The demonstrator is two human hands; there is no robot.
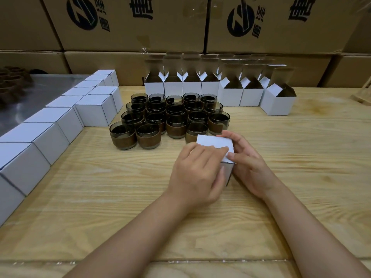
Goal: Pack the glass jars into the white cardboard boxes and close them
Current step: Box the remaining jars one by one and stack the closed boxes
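A white cardboard box stands on the wooden table in front of me with its lid flat on top. My left hand lies over its near side and presses on the lid. My right hand grips its right side, thumb on the lid's edge. What is inside the box is hidden. Several dark glass jars with brown bands stand clustered just behind it. A row of open white boxes with raised flaps stands behind the jars.
Several closed white boxes run in a diagonal line along the left, from near me to the back. Large brown cartons form a wall behind the table. A wooden object sits at the right edge.
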